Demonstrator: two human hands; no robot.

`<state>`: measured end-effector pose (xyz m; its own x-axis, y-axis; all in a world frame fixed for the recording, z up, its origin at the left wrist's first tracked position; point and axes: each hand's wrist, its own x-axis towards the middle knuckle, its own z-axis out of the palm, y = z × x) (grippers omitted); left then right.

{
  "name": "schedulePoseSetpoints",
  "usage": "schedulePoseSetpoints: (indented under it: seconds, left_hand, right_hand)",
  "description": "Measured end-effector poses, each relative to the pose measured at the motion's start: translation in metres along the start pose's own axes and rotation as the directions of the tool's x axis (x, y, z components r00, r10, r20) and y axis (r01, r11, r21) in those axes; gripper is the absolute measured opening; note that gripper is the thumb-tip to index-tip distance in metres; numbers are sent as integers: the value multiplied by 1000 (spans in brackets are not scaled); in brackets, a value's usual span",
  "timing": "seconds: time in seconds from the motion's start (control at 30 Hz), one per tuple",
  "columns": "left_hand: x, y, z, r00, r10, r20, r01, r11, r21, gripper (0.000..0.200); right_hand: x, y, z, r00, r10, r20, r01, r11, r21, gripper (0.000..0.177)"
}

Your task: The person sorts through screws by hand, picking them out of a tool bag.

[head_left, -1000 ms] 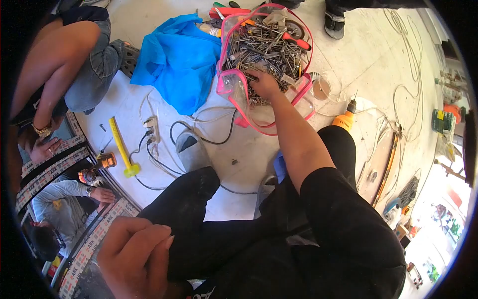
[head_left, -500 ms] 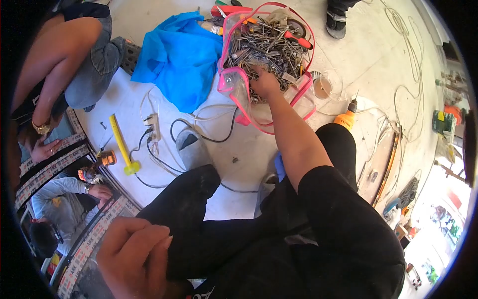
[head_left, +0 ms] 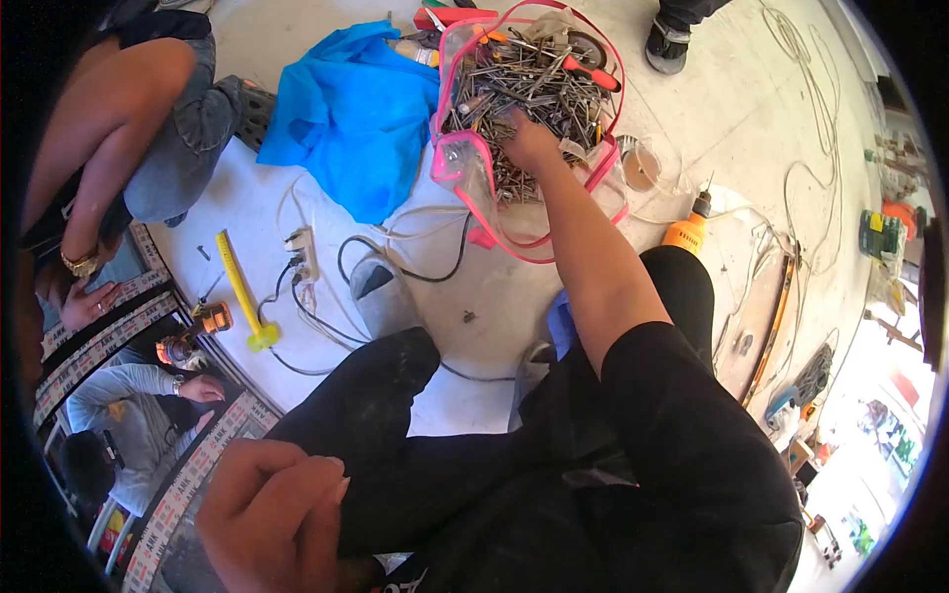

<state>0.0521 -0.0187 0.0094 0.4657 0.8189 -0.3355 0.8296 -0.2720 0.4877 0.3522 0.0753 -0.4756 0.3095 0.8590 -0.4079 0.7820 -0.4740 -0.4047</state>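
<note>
My right hand point(head_left: 529, 143) reaches into a clear bag with pink trim point(head_left: 455, 163), its fingers among a heap of metal screws and bits point(head_left: 534, 84); the fingertips are hidden there. A red-handled tool point(head_left: 593, 74) lies on top of the heap. My left hand point(head_left: 272, 504) is near the lower left, over my leg, with fingers curled together; whether anything is inside them cannot be seen. Left of the bag lies a blue cloth point(head_left: 351, 119).
A yellow hammer point(head_left: 235, 287), a power strip point(head_left: 301, 255) with black cables, and an orange drill point(head_left: 687, 232) lie on the floor. A crouching person point(head_left: 148, 109) and another in grey point(head_left: 129, 415) are at the left. A shoe point(head_left: 667, 47) stands top right.
My right hand has shifted slightly up and left within the metal pieces. My left hand stays curled, almost unmoved. The grey-clothed person's hand has moved slightly.
</note>
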Motion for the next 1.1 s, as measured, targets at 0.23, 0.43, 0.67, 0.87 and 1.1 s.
schedulePoseSetpoints:
  seconds: [0.23,0.43,0.67,0.87,1.1]
  left_hand:
    - [1,-1,0,999,43,-13,-44,999,-15,9]
    - [-2,-2,0,999,34,1,-34,999,1,9]
    - [-2,-6,-1,1000,13,3,-13,1000,0,10]
    - [7,-1,-3,999,-29,15,29,1000,-5,16]
    - [45,5,-5,968,-22,249,53,992,-116,36]
  right_hand:
    - [6,13,8,998,-36,49,43,989,-138,53]
    - [-28,0,-16,997,83,5,-83,995,48,48]
    - [-18,11,-3,931,267,-248,-217,953,212,40]
    - [-16,11,19,933,166,-318,-79,960,268,32]
    - [-48,-37,53,930,65,-362,93,910,404,27]
